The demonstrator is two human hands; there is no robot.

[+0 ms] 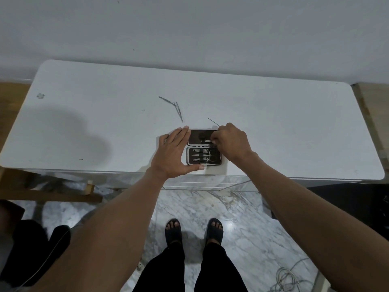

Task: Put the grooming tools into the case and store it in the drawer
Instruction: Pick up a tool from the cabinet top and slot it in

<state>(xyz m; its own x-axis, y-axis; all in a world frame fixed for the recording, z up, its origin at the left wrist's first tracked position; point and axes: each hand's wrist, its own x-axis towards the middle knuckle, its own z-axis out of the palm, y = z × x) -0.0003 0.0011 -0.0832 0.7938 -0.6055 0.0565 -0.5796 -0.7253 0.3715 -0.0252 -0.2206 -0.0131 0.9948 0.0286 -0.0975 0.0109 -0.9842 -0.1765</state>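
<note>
1. Right hand [231, 142]: fingertips pinched together over the right end of the case's upper half, on a small pale tool [208, 141]. Contact looks like a grip, but the tool is too small to identify.
2. A thin metal pick [213, 122] sticks out from behind the right hand toward 10 o'clock. Cannot tell whether the hand touches it.
3. Left hand [174, 153]: spread wide, holding nothing. It brackets the left side of the case, fingers reaching the far left corner, thumb along the near edge at 6 o'clock.
4. Case [203, 146]: lying open flat on the white table [294, 123], close to the near edge, roughly centre. Two halves, hinge running left-right.
5. Lower half: clippers, a file-like piece and small scissors [212, 155] already sit under the black strap.
6. Upper half: mostly dark lining, partly hidden by the right hand.
7. Loose on the table at 11 o'clock from the case, just apart from it: tweezers [179, 111] and a slim metal tool [166, 100], their ends nearly touching.
8. Drawer fronts [202, 184] below the table edge, at 6 o'clock from the case, appear closed.
</note>
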